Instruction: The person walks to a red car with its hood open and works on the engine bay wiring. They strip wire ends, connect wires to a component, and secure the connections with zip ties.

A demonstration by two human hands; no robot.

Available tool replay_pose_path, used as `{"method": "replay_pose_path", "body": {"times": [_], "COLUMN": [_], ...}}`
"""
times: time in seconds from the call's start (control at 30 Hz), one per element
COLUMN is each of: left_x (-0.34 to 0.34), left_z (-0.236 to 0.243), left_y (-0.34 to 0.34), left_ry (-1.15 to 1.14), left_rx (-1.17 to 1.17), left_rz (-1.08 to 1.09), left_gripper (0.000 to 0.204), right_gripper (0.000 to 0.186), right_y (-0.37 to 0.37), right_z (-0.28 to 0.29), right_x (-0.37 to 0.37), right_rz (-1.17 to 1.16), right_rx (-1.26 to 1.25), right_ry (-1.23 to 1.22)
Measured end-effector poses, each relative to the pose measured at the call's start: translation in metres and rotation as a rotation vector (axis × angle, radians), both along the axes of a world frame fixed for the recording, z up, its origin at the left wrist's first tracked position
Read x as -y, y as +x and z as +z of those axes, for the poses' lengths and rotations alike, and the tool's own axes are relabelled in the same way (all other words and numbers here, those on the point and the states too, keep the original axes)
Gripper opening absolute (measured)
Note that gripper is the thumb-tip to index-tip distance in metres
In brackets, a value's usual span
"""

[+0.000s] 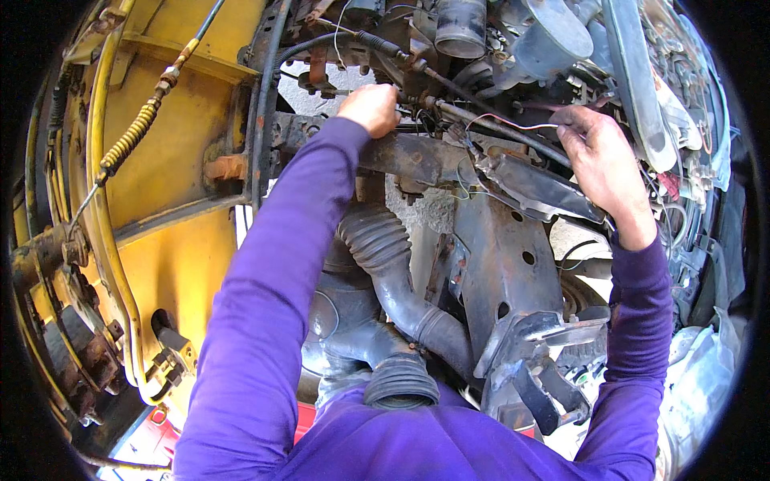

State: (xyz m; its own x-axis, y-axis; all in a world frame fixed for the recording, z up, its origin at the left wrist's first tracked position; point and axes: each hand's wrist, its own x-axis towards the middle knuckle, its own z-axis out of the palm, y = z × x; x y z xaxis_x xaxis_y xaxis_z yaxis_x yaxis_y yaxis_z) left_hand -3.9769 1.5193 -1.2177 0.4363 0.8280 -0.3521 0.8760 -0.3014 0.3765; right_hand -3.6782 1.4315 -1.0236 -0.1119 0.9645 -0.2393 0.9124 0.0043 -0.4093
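Note:
My left hand (370, 110) reaches far in over a dark metal frame beam (409, 157), its fingers curled closed. What they hold, if anything, is hidden behind the fist. On the right, my right hand (603, 154) pinches the end of a thin red and white wire (505, 125) between thumb and fingertips. From there the wire arcs left and drops toward a cluster of loose wires beside the beam. A dark cable or rod (499, 128) runs slantwise between my two hands, below the pinched wire. Under my right hand lies a torn black cover (533, 183).
Yellow metal bodywork (176, 128) with a spring-wrapped cable (132, 140) fills the left. Below my arms sit a ribbed rubber air hose (375, 238) and a black elbow pipe (409, 301). A grey metal bracket plate (513, 276) stands right of them. Dense engine parts crowd the far right.

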Motion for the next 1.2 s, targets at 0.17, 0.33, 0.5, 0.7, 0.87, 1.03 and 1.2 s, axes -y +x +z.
{"method": "replay_pose_path", "body": {"times": [0.17,0.33,0.5,0.7,0.87,1.03,1.2], "left_x": [-0.039,-0.041,-0.037,-0.017,-0.015,-0.033,-0.043], "left_z": [-0.039,-0.099,-0.068,-0.017,0.025,0.021,0.037], "left_y": [0.029,0.033,0.024,0.01,0.003,-0.005,-0.004], "left_ry": [-0.429,-0.527,-0.493,-0.162,0.045,-0.096,-0.241], "left_rx": [-0.114,0.113,0.252,0.195,0.077,0.171,-0.126], "left_rz": [-0.071,-0.058,-0.139,-0.014,-0.185,-0.266,-0.281], "left_gripper": [0.059,0.063,0.053,0.043,0.054,0.056,0.063], "right_gripper": [0.03,0.028,0.025,0.02,0.019,0.017,0.018], "right_y": [0.015,0.016,0.027,0.014,0.002,-0.014,-0.016], "right_z": [-0.01,-0.016,-0.037,-0.049,-0.084,-0.117,-0.12], "right_x": [0.008,0.004,-0.001,-0.008,-0.017,-0.032,-0.04], "right_rz": [-0.01,-0.062,-0.059,0.027,0.175,0.256,0.16], "right_rx": [0.079,-0.034,-0.091,-0.022,0.084,0.189,0.176], "right_ry": [0.035,-0.009,-0.071,-0.072,-0.027,-0.008,0.0]}}
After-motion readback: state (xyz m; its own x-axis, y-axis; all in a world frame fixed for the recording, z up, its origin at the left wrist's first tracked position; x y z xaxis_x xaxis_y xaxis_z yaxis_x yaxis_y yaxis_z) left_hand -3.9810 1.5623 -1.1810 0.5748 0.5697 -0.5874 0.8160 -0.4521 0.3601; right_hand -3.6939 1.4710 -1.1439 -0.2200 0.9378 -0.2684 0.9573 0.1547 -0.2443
